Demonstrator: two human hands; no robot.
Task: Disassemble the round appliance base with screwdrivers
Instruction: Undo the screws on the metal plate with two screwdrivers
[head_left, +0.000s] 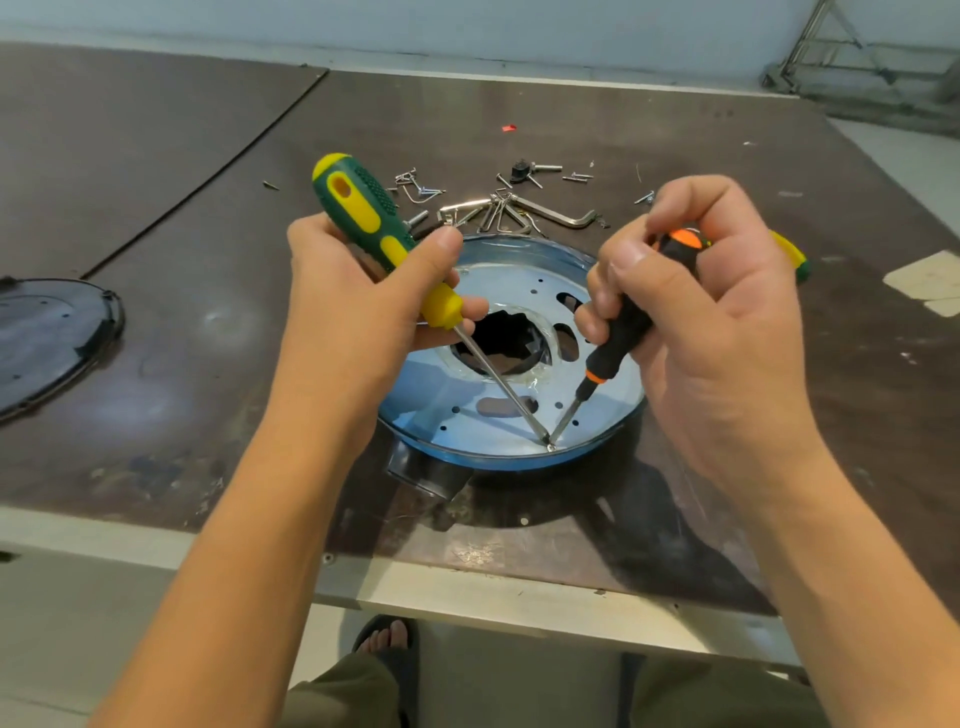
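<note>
The round appliance base (467, 415) lies on the table with its metal plate facing up, a ragged dark hole at its centre. My left hand (353, 312) grips a green and yellow screwdriver (363, 208) by the handle. My right hand (701, 322) grips a black and orange screwdriver (621, 332). Both shafts slant down and their tips meet at one small screw (550, 447) near the plate's front rim.
Loose screws, clips and hex keys (498, 205) lie scattered just behind the base. A dark round cover (47, 338) lies at the left edge. Another green and yellow handle (789, 254) pokes out behind my right hand. The table's front edge (467, 587) runs close below the base.
</note>
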